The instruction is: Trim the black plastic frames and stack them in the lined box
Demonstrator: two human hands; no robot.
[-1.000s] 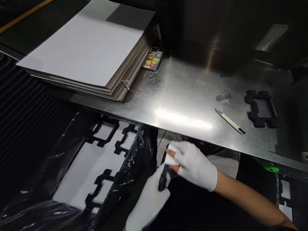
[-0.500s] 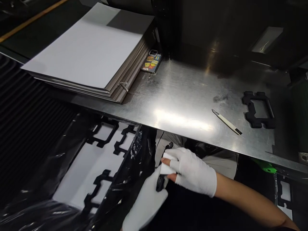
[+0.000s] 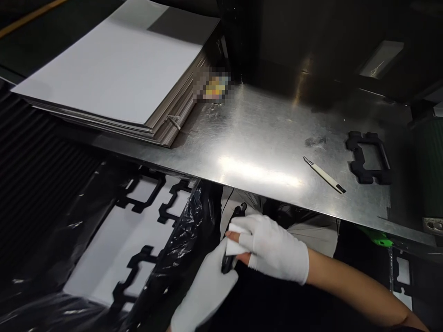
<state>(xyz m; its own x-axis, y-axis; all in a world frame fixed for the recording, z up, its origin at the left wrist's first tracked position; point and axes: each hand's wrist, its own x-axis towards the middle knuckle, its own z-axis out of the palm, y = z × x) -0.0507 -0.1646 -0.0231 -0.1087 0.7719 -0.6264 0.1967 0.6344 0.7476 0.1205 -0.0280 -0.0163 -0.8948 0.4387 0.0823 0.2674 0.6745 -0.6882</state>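
Stack of white boards at far left of the steel bench. Below the bench edge: white sheet with black cut-out frames on black plastic film. Left hand, gloved, fingers clenched round a thin black strip. Right hand, gloved, fingers pinching a small white piece against that strip. On the bench, right: utility knife, then black foam frame.

Bright glare streaks across the steel worktable. Dark machine housing looms along its far edge, ribbed black flooring runs off beyond its left corner.
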